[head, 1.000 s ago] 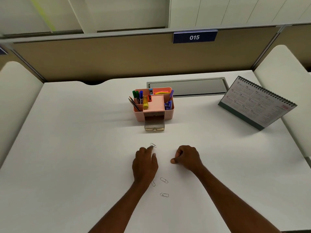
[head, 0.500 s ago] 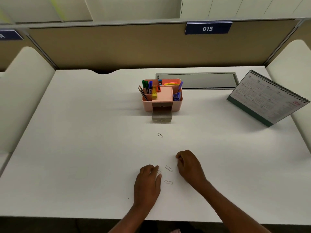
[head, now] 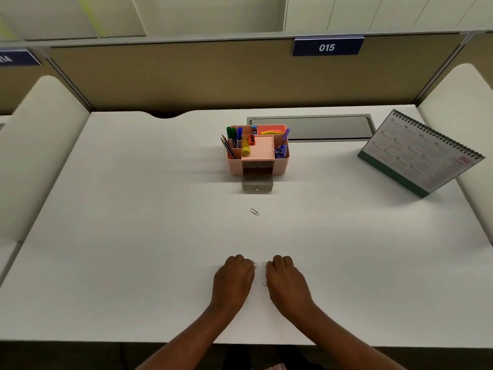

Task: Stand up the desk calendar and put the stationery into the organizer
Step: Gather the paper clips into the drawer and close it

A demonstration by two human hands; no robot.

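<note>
- Silver wire paper clip lies alone at frame centre, its long axis running upper left to lower right.
- It sits between the pink organizer above and my hands below, well apart from both.
- My left hand and right hand rest curled on the desk, lower centre.
- A second clip shows at my left fingertips; I cannot tell whether either hand pinches anything.

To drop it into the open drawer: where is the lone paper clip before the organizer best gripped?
Probably pinch the paper clip across its long sides from straight above: it lies flat on the desk, thin, with nothing beside it.
</note>
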